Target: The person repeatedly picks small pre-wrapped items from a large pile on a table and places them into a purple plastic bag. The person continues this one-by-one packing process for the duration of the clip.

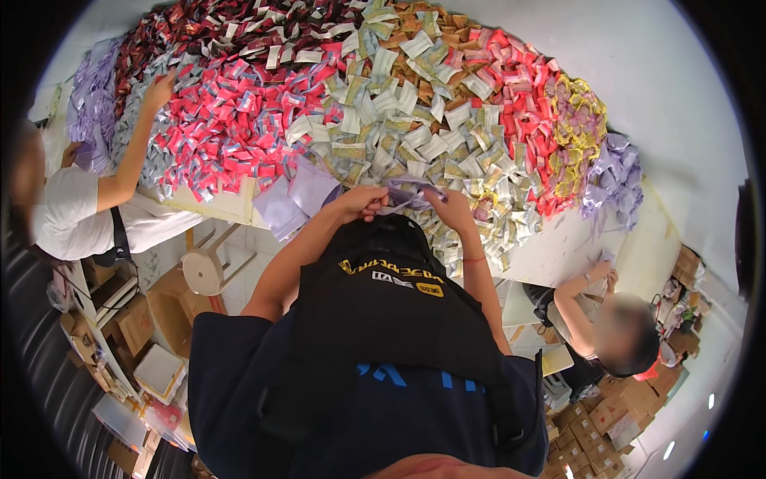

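Observation:
At the near edge of the heaped table, both my hands grip a thin lavender item (407, 191) that looks like a loose loop of plastic or ribbon. My left hand (363, 203) has its fingers curled on it. My right hand (447, 206) pinches its other side. Just left of my left hand lie flat lavender sheets or bags (291, 199). Beyond my hands spread heaps of small pale cream-green packets (423, 144), with pink packets (231, 120) to the left and red ones (523, 128) to the right.
A co-worker in a white top (72, 215) reaches into the packets at left. Another person (614, 331) sits at right, hands at the table edge (558, 263). A cream stool (203, 267) stands below left. Cardboard boxes (136, 323) fill shelving at left, with more (606, 415) at right.

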A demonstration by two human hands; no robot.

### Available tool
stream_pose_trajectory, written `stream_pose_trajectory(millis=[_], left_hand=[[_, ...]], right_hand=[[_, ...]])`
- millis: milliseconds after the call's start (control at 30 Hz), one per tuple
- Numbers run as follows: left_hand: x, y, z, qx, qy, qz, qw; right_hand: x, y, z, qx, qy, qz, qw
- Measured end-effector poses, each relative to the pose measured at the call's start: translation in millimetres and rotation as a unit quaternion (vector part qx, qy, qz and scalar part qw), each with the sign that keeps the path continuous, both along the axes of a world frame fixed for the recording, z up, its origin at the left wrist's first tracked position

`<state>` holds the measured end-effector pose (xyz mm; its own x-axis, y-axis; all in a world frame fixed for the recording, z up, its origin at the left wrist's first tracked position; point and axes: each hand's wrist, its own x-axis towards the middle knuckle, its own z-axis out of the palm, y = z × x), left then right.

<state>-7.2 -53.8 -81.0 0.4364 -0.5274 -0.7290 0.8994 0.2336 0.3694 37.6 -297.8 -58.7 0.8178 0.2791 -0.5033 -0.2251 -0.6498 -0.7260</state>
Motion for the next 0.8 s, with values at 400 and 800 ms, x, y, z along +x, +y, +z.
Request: stream_pose_trajectory(millis=[400,800], left_hand=[[-57,22,12,-0.100,0.131,0.406,0.899],[-61,55,4,0.717,-0.428,-0.023,0.550]], right_hand=[[-75,-18,16,0.515,0.354,-0.566,0.537],[1,38,17,0.131,-0.205,-0.254,0.936]])
